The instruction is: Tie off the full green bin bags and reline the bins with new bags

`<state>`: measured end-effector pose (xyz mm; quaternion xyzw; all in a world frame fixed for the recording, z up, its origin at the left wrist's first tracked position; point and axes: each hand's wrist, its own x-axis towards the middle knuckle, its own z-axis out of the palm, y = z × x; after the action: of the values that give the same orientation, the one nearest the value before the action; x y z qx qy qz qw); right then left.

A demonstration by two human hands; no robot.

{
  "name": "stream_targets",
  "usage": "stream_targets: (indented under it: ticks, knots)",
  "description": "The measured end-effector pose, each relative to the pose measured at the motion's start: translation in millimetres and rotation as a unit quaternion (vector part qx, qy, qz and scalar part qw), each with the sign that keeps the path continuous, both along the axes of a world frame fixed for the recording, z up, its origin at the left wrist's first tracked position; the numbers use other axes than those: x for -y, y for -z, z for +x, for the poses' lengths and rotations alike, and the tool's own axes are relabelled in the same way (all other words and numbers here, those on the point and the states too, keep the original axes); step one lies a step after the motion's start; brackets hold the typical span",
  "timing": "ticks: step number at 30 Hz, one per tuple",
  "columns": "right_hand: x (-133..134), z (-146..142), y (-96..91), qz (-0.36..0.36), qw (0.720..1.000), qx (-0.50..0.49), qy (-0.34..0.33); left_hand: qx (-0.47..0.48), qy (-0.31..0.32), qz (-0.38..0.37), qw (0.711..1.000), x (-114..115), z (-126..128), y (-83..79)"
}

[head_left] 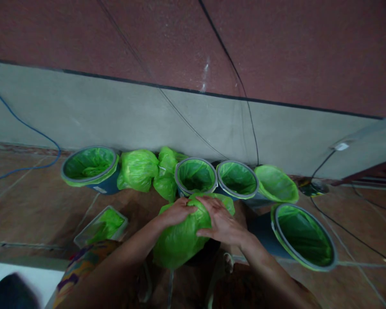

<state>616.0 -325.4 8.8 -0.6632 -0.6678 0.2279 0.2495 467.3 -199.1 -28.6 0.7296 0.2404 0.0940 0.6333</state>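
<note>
A bulging green plastic bag [180, 240] sits over a dark bin in front of me, low in the head view. My left hand [177, 212] grips the bag's gathered top, fingers curled into the plastic. My right hand [220, 221] lies over the bag's upper right side, fingers stretched out and pressing on it. Both hands meet at the bag's top.
Several grey bins lined with green bags stand along the wall: one [89, 167] at left, two [195, 176] [238, 178] in the middle, a tipped one [304, 236] at right. Tied green bags [138, 169] lie between them. A clear tray [101, 225] holds green plastic. Cables run down the wall.
</note>
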Motion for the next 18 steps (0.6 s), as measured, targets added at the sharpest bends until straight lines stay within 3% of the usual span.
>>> stream_targets:
  ticks: [2,4,7,9,11,14,16,18]
  knots:
    - [1,-10,4.7,-0.021,0.999,0.036,0.014,0.029,0.012,-0.081,0.996,0,-3,-8.3]
    - [-2,-17,8.7,-0.034,0.998,0.036,0.037,0.035,0.040,-0.095,0.994,-2,-8,-22.4]
    - [-13,-22,8.1,-0.024,0.998,-0.035,0.054,0.056,0.020,0.001,0.998,-17,-20,-49.6]
    - [-28,-26,5.1,0.002,0.991,-0.114,0.073,0.096,-0.079,0.094,0.988,-37,-35,-65.9]
    - [-51,-37,3.0,0.023,0.978,-0.185,0.094,0.142,-0.244,0.139,0.949,-61,-56,-77.5]
    - [-99,-68,6.7,0.033,0.966,-0.234,0.108,0.203,-0.503,0.116,0.832,-91,-93,-86.7]
    - [-135,-94,17.5,0.032,0.967,-0.230,0.106,0.245,-0.597,0.074,0.760,-102,-115,-90.1]
    - [-171,-119,36.4,0.046,0.967,-0.223,0.113,0.281,-0.620,0.017,0.732,-104,-131,-92.9]
